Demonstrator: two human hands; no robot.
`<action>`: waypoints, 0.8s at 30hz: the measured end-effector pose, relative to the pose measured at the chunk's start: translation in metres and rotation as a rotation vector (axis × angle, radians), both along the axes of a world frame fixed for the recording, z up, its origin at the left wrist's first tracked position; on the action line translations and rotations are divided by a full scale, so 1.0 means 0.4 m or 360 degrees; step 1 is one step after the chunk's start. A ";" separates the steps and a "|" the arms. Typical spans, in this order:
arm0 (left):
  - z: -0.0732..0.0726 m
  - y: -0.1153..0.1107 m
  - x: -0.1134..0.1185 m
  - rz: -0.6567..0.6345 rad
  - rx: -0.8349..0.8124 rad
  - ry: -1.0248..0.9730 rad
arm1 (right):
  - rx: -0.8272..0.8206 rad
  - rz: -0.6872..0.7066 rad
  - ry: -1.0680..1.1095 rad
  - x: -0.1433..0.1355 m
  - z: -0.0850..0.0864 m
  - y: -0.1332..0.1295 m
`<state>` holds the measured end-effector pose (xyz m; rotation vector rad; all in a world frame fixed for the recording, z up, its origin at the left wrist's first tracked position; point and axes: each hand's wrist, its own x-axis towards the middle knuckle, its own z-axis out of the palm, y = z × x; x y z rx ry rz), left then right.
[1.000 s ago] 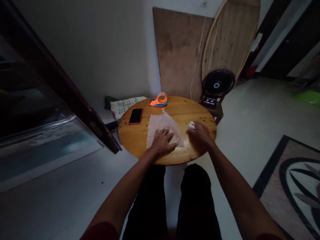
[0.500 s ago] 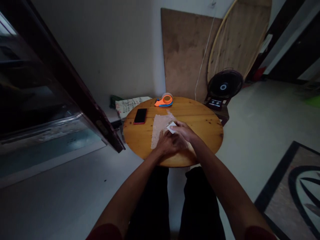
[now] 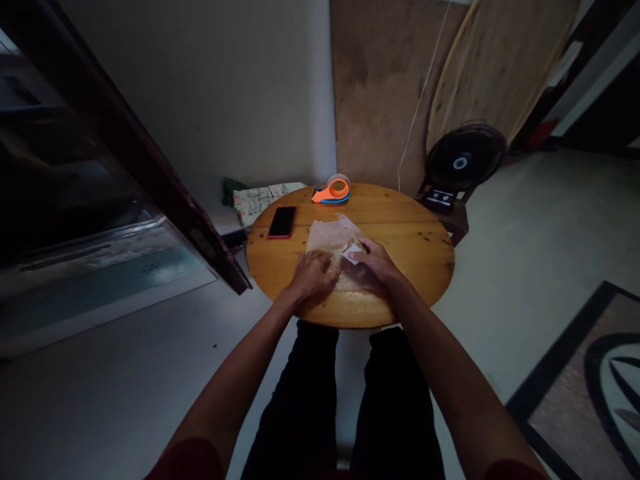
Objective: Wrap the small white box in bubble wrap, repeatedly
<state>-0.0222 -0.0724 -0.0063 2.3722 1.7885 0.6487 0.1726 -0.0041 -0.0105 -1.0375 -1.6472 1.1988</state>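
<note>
wht box (image 3: 351, 249) over clr wrap (image 3: 327, 234)

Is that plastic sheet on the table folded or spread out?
Spread out: the plastic sheet lies across the table, its far edge showing beyond the left hand. Whether doubled, I cannot tell.

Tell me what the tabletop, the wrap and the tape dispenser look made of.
Tabletop: wood, seemingly varnished, showing knots, plank seams and sheen. Wrap: probably plastic film, being translucent and crinkled. Tape dispenser: likely smooth plastic, judging by its bright orange.
</note>
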 end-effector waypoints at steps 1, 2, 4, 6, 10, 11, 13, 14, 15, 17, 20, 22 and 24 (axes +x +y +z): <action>-0.005 -0.003 -0.006 -0.0006 0.0002 0.0011 | 0.0045 0.0000 -0.0082 -0.003 -0.005 0.000; -0.010 -0.006 -0.009 0.0002 0.0010 0.0009 | 0.0102 0.0005 -0.0168 -0.006 -0.012 0.001; -0.021 -0.011 -0.009 0.0034 0.0022 -0.0013 | 0.0233 0.0030 -0.0296 -0.010 -0.025 0.002; -0.027 -0.013 -0.007 0.0053 0.0020 -0.0040 | 0.0331 0.0073 -0.0320 -0.010 -0.032 0.000; -0.028 -0.013 -0.006 0.0049 0.0003 -0.0059 | 0.0272 0.0168 -0.0200 0.001 -0.023 -0.010; -0.028 -0.012 -0.006 0.0051 -0.0006 -0.0057 | 0.0229 0.0184 -0.0175 0.004 -0.018 -0.012; -0.029 -0.010 -0.007 0.0058 -0.0016 -0.0061 | 0.0163 0.0194 -0.0145 0.008 -0.013 -0.012; -0.029 -0.010 -0.007 0.0055 -0.0017 -0.0067 | 0.0150 0.0185 -0.0143 0.008 -0.012 -0.011; -0.030 -0.009 -0.007 0.0047 -0.0019 -0.0077 | 0.0156 0.0168 -0.0146 0.007 -0.014 -0.009; -0.029 -0.008 -0.006 0.0029 -0.0021 -0.0097 | 0.0209 0.0133 -0.0159 0.004 -0.021 -0.002; -0.027 -0.007 -0.005 0.0036 -0.0052 -0.0107 | 0.0332 0.0160 -0.0229 -0.005 -0.040 0.009; -0.025 -0.007 -0.006 0.0042 -0.0073 -0.0114 | 0.0396 0.0158 -0.0308 -0.009 -0.053 0.015; -0.024 -0.008 -0.006 0.0032 -0.0078 -0.0129 | 0.0438 0.0103 -0.0375 -0.012 -0.065 0.019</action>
